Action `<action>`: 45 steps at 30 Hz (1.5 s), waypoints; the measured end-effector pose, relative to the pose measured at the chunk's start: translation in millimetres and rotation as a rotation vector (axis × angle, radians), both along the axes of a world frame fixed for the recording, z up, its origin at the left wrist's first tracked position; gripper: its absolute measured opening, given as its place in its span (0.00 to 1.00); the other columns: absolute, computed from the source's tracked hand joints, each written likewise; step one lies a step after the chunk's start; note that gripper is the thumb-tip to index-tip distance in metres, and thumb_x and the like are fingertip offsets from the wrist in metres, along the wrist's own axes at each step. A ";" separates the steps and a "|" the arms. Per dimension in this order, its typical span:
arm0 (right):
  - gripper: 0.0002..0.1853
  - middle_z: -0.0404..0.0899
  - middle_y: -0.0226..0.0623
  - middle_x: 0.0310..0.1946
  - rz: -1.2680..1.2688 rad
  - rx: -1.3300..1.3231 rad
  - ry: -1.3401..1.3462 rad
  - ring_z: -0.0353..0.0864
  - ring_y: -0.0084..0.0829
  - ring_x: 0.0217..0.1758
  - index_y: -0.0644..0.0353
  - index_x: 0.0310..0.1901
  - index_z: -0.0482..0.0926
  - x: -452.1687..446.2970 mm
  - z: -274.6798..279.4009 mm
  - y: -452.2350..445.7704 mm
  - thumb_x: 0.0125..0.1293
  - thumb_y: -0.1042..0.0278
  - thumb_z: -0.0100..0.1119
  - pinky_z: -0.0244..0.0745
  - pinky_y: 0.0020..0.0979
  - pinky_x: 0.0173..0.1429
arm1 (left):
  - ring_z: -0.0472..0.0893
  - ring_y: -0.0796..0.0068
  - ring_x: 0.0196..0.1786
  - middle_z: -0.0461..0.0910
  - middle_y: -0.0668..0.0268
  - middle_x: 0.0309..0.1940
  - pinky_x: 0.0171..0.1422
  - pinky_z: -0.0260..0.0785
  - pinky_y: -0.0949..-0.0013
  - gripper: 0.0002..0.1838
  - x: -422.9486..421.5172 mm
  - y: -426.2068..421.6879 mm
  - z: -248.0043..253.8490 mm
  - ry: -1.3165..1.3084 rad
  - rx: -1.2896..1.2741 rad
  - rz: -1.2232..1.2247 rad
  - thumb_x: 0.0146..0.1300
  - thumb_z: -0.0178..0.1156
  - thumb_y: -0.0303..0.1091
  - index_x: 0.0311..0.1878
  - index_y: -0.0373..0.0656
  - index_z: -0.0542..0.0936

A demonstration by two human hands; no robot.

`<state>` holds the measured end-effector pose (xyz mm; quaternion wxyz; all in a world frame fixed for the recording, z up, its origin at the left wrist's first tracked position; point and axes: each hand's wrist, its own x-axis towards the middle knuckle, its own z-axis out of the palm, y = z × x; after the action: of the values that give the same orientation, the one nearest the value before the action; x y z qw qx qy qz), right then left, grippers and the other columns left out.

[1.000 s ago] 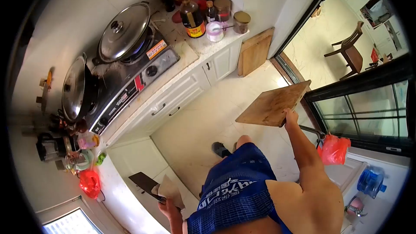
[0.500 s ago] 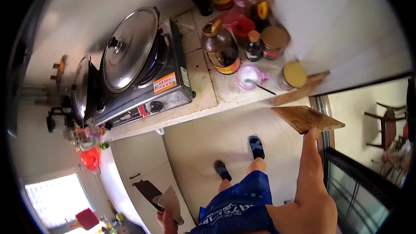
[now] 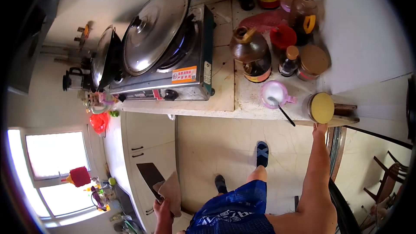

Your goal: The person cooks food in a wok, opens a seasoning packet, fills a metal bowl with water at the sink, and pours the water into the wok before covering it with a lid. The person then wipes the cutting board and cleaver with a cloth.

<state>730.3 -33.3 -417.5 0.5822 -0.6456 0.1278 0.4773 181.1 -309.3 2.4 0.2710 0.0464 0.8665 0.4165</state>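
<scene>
My left hand [image 3: 163,210] is closed on the handle of a cleaver [image 3: 150,178], with a beige cloth [image 3: 170,193] held in the same grip. The wide dark blade points up and left, over the floor beside the cabinets. My right hand [image 3: 320,129] reaches to the counter's right end, closed on the edge of a wooden cutting board [image 3: 344,121]. The board sits edge-on beside another piece of wood [image 3: 345,109], and a jar with a yellow lid [image 3: 322,108] hides much of both. My right fingers are partly hidden too.
A gas stove [image 3: 190,91] carries a lidded wok [image 3: 156,30]. Right of it stand a large brown bottle [image 3: 251,54], a pink cup of white powder [image 3: 274,93] with a spoon [image 3: 284,113], and several more bottles and jars. A glass door frame [image 3: 346,203] stands at lower right.
My right hand has brought the cutting board up from over the floor to the counter's right end, turning it edge-on. My left hand keeps the cleaver and cloth. The view has shifted.
</scene>
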 end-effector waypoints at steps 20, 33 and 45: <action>0.37 0.70 0.42 0.55 1.809 0.255 0.176 0.74 0.32 0.53 0.52 0.68 0.54 -297.2 182.3 -184.5 0.60 0.63 0.61 0.72 0.34 0.53 | 0.75 0.75 0.32 0.75 0.64 0.31 0.36 0.69 0.70 0.14 -55.2 -81.4 -32.8 -0.129 0.261 -0.160 0.53 0.58 0.29 0.43 0.36 0.72; 0.21 0.77 0.33 0.48 2.107 0.682 0.325 0.74 0.25 0.53 0.63 0.56 0.70 -634.6 366.4 -344.0 0.62 0.72 0.60 0.69 0.28 0.58 | 0.73 0.79 0.27 0.72 0.67 0.27 0.29 0.67 0.73 0.13 -172.3 -221.1 -46.1 0.106 0.287 -0.299 0.60 0.60 0.32 0.42 0.37 0.69; 0.21 0.78 0.36 0.47 2.145 0.765 0.050 0.76 0.26 0.50 0.66 0.56 0.70 -783.0 331.8 -272.7 0.62 0.73 0.59 0.70 0.27 0.56 | 0.71 0.82 0.18 0.70 0.69 0.20 0.21 0.65 0.76 0.09 -262.7 -321.0 -39.4 0.056 0.301 0.161 0.67 0.49 0.36 0.40 0.39 0.68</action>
<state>-52.7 -306.1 -85.6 0.0296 -0.1925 -0.6326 0.7496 -81.6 -630.3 -37.1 0.2026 0.0283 0.8025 0.5605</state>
